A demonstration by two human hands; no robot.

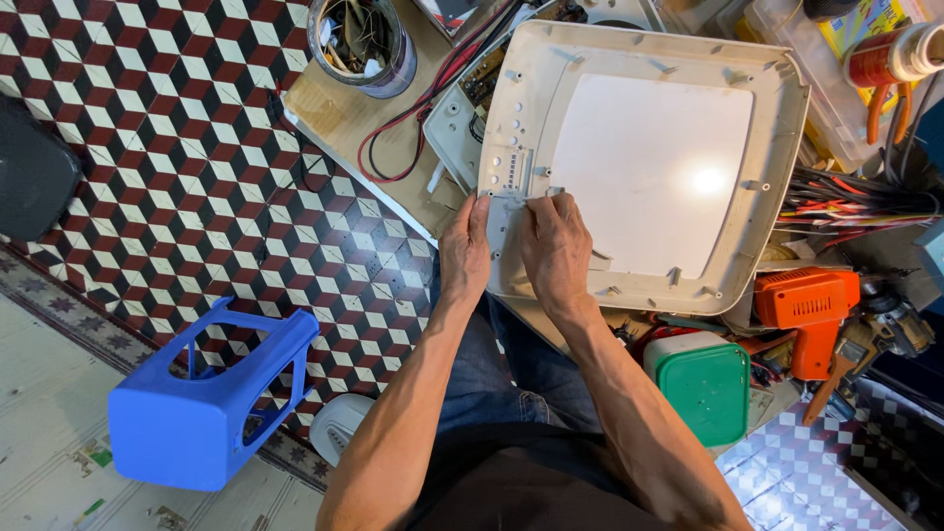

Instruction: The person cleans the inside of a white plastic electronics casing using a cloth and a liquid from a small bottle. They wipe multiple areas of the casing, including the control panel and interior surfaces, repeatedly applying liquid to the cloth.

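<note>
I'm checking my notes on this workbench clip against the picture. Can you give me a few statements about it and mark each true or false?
1. Both hands rest on the lower left edge of the white plastic panel. True: left hand and right hand sit side by side there.
2. The stool on the floor is red. False: the stool is blue and lies tipped on its side.
3. An orange power tool lies right of the panel. True.
4. The right hand holds a screwdriver. False: no tool shows in either hand.
5. The green-lidded container is on the panel. False: it stands below it.
</note>
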